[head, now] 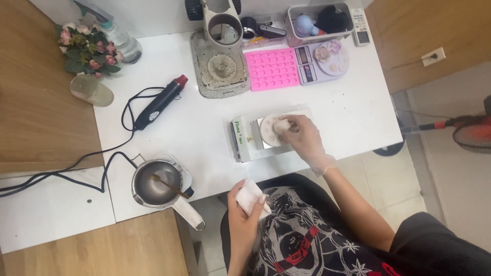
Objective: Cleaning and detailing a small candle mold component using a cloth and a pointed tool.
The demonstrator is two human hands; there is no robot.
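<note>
White cloth (249, 196) is seen pinched in the left hand (240, 214), held low over the lap, just off the near edge of the white table (204, 122). Left of that grip, a steel pot (156, 184) with a stick lying in it is set on the table corner, and a black heat gun (159, 104) is laid farther up. Right of and above the cloth, a pale round piece (282, 124) is gripped by the fingertips of the gloved right hand (303, 139), pressed onto the round pan of a small scale (245, 138). Beyond that hand, a pink mould (272, 68) is placed beside a second scale (322, 60) bearing small pale pieces.
</note>
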